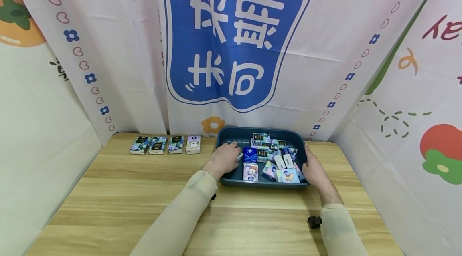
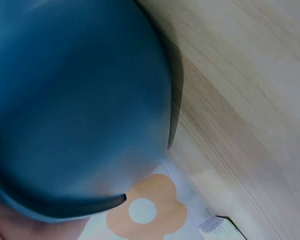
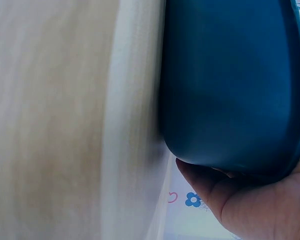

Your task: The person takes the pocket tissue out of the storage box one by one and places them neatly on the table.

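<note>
A dark blue plastic tray (image 1: 231, 183) stands on the table with several small tissue packs in it. My left hand (image 1: 224, 159) reaches over the tray's left rim and holds a small pack (image 1: 240, 156), mostly hidden under the fingers. Close beside it lie a dark blue pack (image 1: 250, 154) and a pink pack with a cartoon figure (image 1: 250, 172). My right hand (image 1: 315, 170) grips the tray at its right end. In the right wrist view, that hand (image 3: 255, 205) lies against the outer wall. The left wrist view shows mainly the tray's outside (image 2: 80, 110).
Left of the tray, a row holds several packs: dark floral ones (image 1: 140, 145) and a lilac pack (image 1: 193, 144). Wooden table (image 1: 144, 192) lies under everything. A printed cloth (image 1: 137, 67) hangs behind the back edge, with more cloth at both sides.
</note>
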`<state>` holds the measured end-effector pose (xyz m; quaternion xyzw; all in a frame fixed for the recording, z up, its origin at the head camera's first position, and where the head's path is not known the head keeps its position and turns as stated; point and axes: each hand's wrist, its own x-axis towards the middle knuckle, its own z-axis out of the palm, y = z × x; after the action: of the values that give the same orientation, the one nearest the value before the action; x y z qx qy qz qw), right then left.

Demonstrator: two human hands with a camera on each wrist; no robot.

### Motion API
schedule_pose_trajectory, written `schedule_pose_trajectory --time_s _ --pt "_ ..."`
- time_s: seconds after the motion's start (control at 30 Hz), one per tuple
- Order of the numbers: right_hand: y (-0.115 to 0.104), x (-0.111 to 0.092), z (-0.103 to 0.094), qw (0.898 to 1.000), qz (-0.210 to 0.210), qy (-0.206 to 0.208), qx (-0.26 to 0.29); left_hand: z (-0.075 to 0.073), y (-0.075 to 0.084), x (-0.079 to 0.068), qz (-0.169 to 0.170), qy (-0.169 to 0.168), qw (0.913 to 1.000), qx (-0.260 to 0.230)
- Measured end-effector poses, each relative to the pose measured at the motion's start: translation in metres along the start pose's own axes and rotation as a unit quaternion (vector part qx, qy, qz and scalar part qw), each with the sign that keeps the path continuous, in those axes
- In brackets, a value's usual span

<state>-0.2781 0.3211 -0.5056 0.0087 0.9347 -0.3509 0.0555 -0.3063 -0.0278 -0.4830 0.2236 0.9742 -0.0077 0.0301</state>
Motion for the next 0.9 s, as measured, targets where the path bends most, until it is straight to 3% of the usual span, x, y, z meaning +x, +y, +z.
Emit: schedule_pose_trajectory --time_s 0.63,0.9 --pt "0.0002 0.0002 0.0000 1.000 0.002 0.001 0.000 -0.0002 -0.0022 -0.0001 0.014 -0.017 0.9991 -0.035" --pt "-0.0003 -0.0002 -0.0005 1.000 0.001 0.000 -0.004 -0.0010 -0.0012 -0.0035 0.015 0.002 0.9984 -0.055"
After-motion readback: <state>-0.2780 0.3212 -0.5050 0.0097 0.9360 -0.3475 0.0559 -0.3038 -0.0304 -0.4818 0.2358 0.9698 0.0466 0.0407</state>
